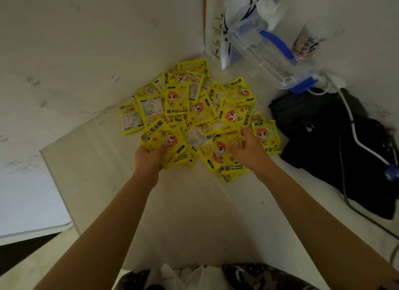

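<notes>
Hand-warmer packets (177, 102): yellow, orange-haired cartoon figure, printed "HAND WARMER" beside Chinese characters; some face down, showing white data panel. Loose heap on white surface (194, 214), mid-frame.
Left hand (149, 158): fingers closed round a few packets at heap's near left edge.
Right hand (248, 151): fingers bent over packet at near right edge; grip unclear.
Behind heap: clear box (265, 52), blue latches; white bag (246, 2), letters "ckin" legible; cup (304, 43), Chinese script.
Right of heap: black bag (319, 121), white cable (350, 115) across it.
</notes>
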Tool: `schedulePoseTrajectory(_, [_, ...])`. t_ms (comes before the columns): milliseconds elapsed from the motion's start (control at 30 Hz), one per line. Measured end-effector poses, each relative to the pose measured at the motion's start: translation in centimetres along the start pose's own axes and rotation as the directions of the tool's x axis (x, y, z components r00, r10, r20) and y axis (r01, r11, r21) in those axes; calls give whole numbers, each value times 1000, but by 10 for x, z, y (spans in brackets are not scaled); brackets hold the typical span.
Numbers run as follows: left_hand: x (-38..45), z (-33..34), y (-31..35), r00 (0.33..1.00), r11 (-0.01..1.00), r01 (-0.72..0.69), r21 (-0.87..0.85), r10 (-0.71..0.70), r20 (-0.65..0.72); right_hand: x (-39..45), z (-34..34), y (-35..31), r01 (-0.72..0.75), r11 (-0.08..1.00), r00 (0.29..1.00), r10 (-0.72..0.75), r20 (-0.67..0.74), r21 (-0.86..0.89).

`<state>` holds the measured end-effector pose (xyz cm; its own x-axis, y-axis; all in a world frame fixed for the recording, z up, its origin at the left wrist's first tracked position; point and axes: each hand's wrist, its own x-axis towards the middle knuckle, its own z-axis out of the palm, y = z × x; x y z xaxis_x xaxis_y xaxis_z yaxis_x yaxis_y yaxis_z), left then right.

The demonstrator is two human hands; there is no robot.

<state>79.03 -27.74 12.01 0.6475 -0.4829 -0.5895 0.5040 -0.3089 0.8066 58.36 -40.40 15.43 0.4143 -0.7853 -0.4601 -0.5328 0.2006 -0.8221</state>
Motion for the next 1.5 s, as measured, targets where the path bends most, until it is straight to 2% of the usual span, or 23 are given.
schedulePoseTrajectory(167, [-29,-12,-12,1000,999,5,-37,-4,31,-35,-3,19,0,988,995,16,-99,154])
schedulePoseTrajectory(367, [-58,-31,-32,993,1000,19,5,-19,120,-84,15,43,-51,979,972,94,-215,199])
schedulePoseTrajectory(600, [-84,-75,-58,960,991,4,137,-42,276,-151,64,69,-109,961,906,201,-372,253])
schedulePoseTrajectory(900, [-123,-114,-80,870,923,-134,360,-65,490,-260,115,91,-110,885,767,366,-528,453])
schedulePoseTrajectory(1067, [-154,-109,-102,813,863,-235,447,-77,577,-324,125,120,-101,845,646,457,-611,525])
schedulePoseTrajectory(1200, [-188,-101,-129,744,823,-298,484,-118,658,-375,132,155,-116,798,549,548,-631,592])
schedulePoseTrajectory(1400, [-255,-94,-184,630,726,-404,556,-219,745,-462,142,208,-48,739,421,626,-657,673])
schedulePoseTrajectory(1500, [-295,-97,-220,594,709,-401,580,-281,754,-513,147,237,-7,705,368,661,-654,709])
